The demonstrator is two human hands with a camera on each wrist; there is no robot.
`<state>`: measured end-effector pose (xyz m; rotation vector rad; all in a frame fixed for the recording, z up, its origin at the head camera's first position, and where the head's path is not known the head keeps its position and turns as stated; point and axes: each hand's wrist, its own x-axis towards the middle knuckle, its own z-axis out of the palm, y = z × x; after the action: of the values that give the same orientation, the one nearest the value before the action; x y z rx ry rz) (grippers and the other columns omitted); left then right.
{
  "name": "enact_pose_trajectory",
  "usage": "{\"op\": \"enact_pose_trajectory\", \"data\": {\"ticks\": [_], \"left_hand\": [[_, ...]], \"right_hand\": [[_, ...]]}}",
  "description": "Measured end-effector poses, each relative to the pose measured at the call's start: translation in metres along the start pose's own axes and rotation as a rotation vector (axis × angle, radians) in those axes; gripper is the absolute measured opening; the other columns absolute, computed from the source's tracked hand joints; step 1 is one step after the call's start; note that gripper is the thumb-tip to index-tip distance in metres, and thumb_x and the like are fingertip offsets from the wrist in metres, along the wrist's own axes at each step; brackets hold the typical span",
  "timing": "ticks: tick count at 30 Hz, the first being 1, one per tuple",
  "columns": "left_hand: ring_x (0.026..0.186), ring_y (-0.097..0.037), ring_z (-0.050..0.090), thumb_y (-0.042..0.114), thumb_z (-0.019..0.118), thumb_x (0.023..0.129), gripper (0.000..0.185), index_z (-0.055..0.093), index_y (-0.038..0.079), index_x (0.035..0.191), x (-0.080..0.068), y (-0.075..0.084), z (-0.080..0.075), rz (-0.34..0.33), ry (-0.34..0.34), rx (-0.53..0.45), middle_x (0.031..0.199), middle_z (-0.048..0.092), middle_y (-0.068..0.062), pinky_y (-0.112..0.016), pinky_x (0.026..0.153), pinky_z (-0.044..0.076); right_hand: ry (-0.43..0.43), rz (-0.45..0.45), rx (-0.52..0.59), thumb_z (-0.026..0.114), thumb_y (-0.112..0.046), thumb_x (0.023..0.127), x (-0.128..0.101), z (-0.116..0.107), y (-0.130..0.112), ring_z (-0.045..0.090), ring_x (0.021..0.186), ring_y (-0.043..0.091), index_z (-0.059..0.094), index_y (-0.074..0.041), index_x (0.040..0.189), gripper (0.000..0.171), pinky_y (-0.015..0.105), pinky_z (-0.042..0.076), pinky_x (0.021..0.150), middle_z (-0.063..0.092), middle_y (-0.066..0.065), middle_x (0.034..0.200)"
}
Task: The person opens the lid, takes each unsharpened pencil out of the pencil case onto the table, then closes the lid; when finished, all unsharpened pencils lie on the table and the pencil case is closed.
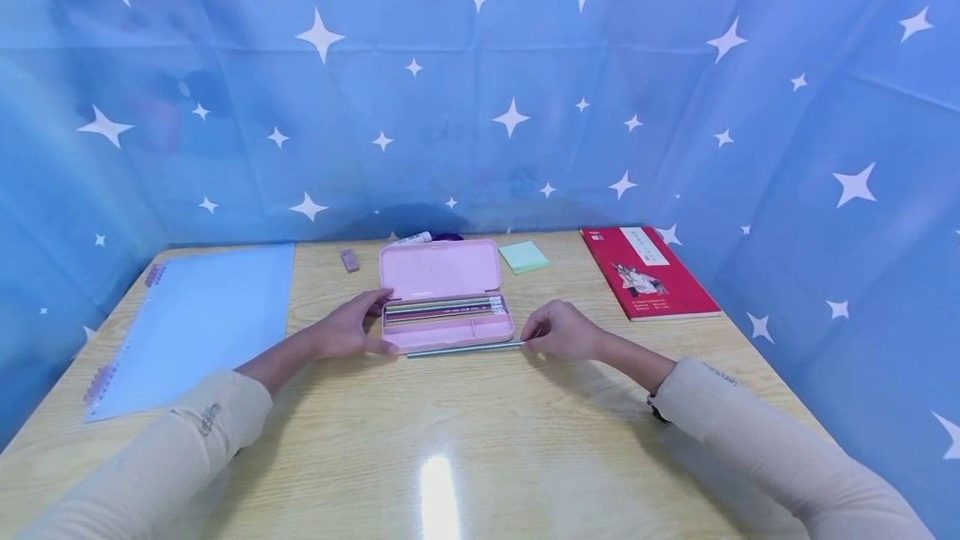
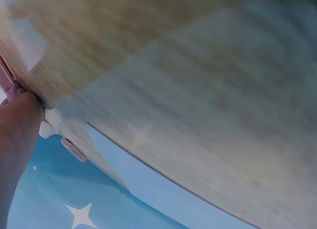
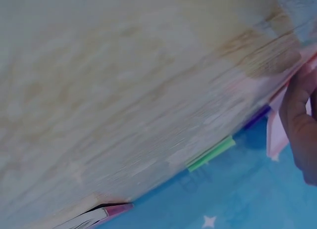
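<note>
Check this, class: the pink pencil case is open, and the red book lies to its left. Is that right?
Not quite: the red book lies to the right of the pink pencil case, which is indeed open, as the head view shows.

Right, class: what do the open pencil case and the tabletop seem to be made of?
Pencil case: probably plastic, satin finish; it looks smooth, evenly pink and round-cornered, though painted metal is possible. Tabletop: wood or wood-look laminate, glossy; grain shows and light reflects brightly.
</note>
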<state>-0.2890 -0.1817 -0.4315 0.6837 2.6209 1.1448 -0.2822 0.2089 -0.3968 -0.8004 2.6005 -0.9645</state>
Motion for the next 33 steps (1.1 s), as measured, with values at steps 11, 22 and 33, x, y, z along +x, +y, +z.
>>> {"op": "enact_pose_trajectory", "data": {"ticks": [11,22,33], "left_hand": [[0.133,-0.038,0.041,0.038,0.084,0.078,0.107,0.021,-0.002,0.154,-0.002,0.004,-0.002,-0.01,-0.004,-0.012,0.147,0.039,-0.022,-0.052,0.114,0.03],[0.132,-0.038,0.042,0.039,0.084,0.078,0.106,0.022,-0.003,0.154,0.0,0.001,-0.001,0.01,-0.004,-0.008,0.147,0.04,-0.023,-0.052,0.114,0.03],[0.133,-0.038,0.041,0.039,0.084,0.078,0.106,0.022,-0.003,0.154,0.001,0.001,0.002,0.015,-0.006,-0.008,0.148,0.039,-0.022,-0.052,0.114,0.03]], "right_hand": [[0.013,0.011,-0.018,0.076,0.0,0.085,0.006,0.003,-0.001,0.06,0.068,0.011,0.076,-0.003,0.088,0.004,0.027,0.053,0.061,0.071,0.002,0.082],[0.001,0.031,-0.017,0.076,-0.001,0.085,0.011,0.002,0.004,0.06,0.07,0.012,0.076,-0.005,0.089,0.005,0.026,0.053,0.063,0.071,0.0,0.084],[-0.015,0.021,-0.037,0.077,-0.005,0.084,0.011,0.003,0.005,0.058,0.07,0.01,0.075,-0.001,0.084,0.005,0.024,0.051,0.062,0.069,-0.001,0.078]]}}
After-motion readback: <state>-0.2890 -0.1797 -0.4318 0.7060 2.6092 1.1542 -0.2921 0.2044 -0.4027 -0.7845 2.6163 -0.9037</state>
